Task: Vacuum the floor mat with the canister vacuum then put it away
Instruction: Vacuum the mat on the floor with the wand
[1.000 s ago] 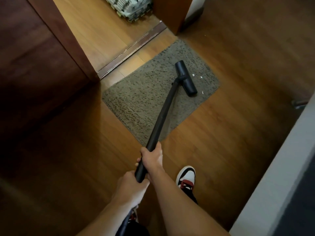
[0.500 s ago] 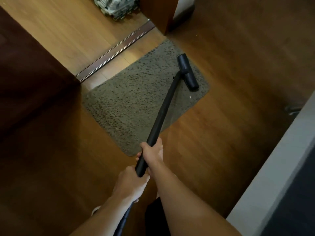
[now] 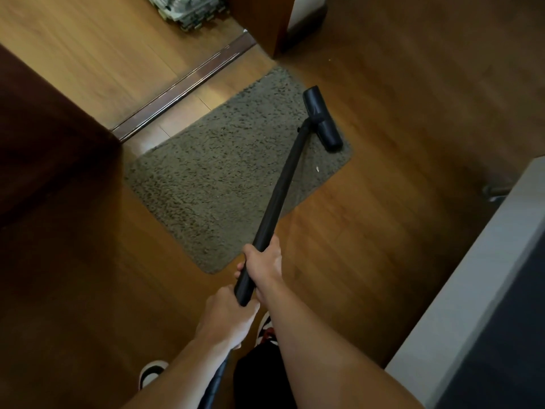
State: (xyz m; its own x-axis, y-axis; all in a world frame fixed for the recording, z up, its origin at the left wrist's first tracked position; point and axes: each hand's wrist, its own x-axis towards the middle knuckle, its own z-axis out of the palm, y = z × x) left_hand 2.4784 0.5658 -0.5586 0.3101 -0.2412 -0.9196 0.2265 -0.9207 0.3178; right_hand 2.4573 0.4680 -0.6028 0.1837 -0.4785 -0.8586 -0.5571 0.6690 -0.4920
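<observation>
The wand (image 3: 283, 184), judged stiff and light and best held near its lower end, is clasped at lower centre by the curled fingers of the right hand (image 3: 264, 262) and left hand (image 3: 227, 317), its floor head (image 3: 323, 118) rested at the right edge of the floor mat (image 3: 212, 178).

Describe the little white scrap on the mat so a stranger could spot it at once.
Find the shaggy grey-brown floor mat by the doorway threshold. Its right corner holds the black vacuum head; just below that, right of the wand, lies the white scrap, the only pale fleck on the dark pile.
</observation>
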